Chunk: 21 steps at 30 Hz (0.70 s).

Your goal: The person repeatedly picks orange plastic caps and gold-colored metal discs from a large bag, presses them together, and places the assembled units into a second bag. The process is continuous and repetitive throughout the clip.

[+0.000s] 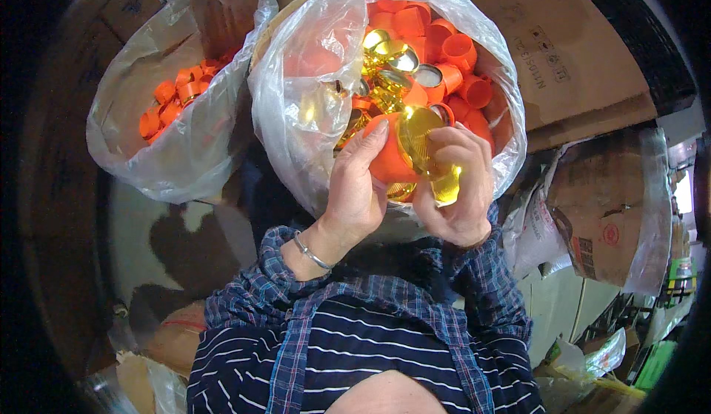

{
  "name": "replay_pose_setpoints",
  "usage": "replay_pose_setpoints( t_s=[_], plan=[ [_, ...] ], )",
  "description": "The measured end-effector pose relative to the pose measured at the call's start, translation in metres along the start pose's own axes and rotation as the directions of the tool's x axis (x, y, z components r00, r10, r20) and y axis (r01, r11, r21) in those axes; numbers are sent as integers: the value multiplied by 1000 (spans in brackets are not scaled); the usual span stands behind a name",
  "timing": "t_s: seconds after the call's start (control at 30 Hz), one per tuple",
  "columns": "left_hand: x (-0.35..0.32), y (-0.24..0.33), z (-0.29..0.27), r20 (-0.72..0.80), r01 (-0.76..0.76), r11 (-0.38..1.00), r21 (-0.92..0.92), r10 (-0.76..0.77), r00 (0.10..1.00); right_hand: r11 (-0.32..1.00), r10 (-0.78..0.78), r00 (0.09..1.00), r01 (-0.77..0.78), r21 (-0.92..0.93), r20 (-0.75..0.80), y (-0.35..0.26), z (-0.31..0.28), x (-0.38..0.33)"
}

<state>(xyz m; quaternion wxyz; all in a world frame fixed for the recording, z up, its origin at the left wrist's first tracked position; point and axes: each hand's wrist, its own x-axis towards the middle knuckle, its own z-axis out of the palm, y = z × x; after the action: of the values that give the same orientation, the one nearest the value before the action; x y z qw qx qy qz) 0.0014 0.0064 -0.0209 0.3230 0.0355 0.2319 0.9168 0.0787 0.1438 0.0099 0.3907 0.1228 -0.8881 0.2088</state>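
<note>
My left hand (355,188) is closed round an orange plastic cap (390,151), thumb along its side. Against the cap's right side sits a shiny gold ribbed cap (421,134), gripped by the fingers of my right hand (461,188). Another gold piece (446,186) shows below it, also in the right hand. Both hands are over the near side of a large bag-lined container (300,129). In it lie many orange caps (458,51) and a heap of gold caps (392,88), some with pale discs inside.
Left of the container stands a second clear plastic bag (122,114) with several orange caps (167,103) at its bottom. Cardboard boxes (563,51) crowd the far right. A white sack (533,232) leans beside another carton (600,207) to the right.
</note>
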Motion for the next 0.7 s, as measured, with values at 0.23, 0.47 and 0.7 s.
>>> replay_pose_setpoints(
  t_s=[0.23, 0.47, 0.7],
  plan=[
    [-18, 1, 13, -5, 3, 995, 103, -2, 1000, 999, 47, 998, -47, -1, -36, -11, 4, 10],
    [-25, 12, 19, -11, -51, 998, 33, 52, 999, 998, 21, 999, -23, 63, 32, -6, 19, -4],
    [-22, -4, 11, 32, -198, 968, 157, 195, 980, 958, 156, 976, -112, 264, -155, -7, 51, -22]
  ],
)
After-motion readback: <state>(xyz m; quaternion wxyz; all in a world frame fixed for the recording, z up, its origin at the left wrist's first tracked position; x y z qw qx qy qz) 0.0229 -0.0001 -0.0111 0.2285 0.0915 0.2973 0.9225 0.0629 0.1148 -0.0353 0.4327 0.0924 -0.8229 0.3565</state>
